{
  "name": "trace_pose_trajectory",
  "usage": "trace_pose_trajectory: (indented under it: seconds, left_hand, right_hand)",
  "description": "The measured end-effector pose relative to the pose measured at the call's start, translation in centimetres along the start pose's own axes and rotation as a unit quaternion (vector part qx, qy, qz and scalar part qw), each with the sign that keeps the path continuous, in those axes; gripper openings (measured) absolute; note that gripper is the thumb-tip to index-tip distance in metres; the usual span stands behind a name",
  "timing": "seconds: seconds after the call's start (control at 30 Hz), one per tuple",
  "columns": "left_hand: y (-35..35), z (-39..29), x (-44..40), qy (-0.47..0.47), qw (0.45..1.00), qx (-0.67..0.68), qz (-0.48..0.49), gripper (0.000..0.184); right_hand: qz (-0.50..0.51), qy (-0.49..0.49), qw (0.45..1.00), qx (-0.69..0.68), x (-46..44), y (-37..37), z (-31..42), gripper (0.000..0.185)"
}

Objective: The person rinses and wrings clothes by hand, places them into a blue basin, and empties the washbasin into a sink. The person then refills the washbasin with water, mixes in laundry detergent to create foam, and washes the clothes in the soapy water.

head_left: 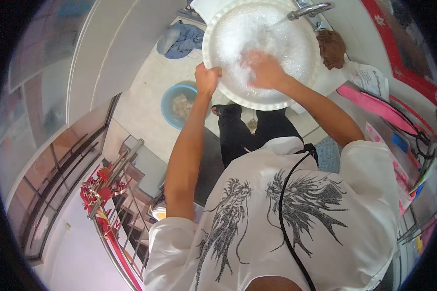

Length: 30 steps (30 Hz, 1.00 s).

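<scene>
A large white basin [211, 81] with a scalloped rim holds foamy water [228, 39]. At the basin's left edge, my left hand [208, 78] is closed around the rim. My right hand [264, 70] dips into the suds, blurred by motion, its thumb apart from the other fingers and the fingertips partly hidden in foam. Nothing can be made out in that hand. From a metal faucet [310, 10] above the basin, water runs into the foam.
A light blue bucket [166, 107] with pale cloth [182, 105] inside stands on the tiled floor. Blue-grey cloth [187, 41] lies behind it. A brown cloth [331, 48] and a white bag [369, 80] sit right of the basin. A metal railing [116, 169] is at lower left.
</scene>
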<state>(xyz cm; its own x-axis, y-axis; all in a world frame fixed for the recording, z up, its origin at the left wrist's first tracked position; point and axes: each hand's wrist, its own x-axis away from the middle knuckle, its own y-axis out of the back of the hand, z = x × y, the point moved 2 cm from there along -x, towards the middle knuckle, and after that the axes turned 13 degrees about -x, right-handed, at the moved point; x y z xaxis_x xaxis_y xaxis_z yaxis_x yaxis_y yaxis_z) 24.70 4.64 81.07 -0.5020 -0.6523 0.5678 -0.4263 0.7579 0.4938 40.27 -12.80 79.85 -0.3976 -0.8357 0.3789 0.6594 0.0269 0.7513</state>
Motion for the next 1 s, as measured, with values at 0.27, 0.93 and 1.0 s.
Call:
trace_pose_trajectory:
  seconds: [0.27, 0.93, 1.0]
  left_hand:
    - [0.1, 0.1, -0.2, -0.006, 1.000, 0.023, 0.009, 0.030]
    - [0.0, 0.1, 0.2, -0.020, 1.000, -0.012, 0.000, 0.028]
    - [0.3, 0.2, -0.5, -0.026, 1.000, -0.003, -0.005, 0.027]
  right_hand:
    - [-0.029, 0.003, 0.999, -0.012, -1.0, 0.6, 0.5, 0.070]
    - [-0.055, 0.050, 0.997, -0.013, 2.6, 0.3, 3.4, 0.046]
    - [-0.117, 0.118, 0.984, -0.064, 3.3, 3.6, 4.7, 0.036]
